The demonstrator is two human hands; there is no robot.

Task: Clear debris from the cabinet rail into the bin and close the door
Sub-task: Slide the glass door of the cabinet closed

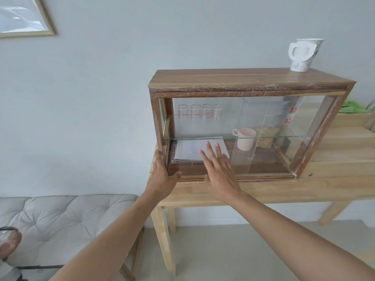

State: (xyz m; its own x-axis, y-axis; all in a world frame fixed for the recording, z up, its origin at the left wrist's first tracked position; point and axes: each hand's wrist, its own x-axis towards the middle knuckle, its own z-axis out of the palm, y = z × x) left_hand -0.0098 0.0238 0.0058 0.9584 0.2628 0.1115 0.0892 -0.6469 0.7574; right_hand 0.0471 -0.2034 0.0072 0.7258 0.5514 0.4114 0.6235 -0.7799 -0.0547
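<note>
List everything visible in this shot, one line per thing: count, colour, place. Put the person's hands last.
cabinet: 1, brown wood with glass front, on the table
table: 1, light wood, against the wall
glass shelf: 1, clear, across the cabinet's middle
drinking glasses: 4, clear with orange print, upper left inside the cabinet
mug: 1, pale pink, inside the cabinet, centre
food container: 1, clear with yellowish contents, right of the mug
white paper: 1 sheet, cabinet floor, left
paper cup: 1, white with fold-out handle, on the cabinet top, right
picture frame: 1, gold-edged, wall, upper left
cushioned bench: 1, light grey, lower left
green object: 1, behind the cabinet; unclear what
left hand: 1, on the cabinet's left corner post
right hand: 1, open, fingers spread at the cabinet front
</note>
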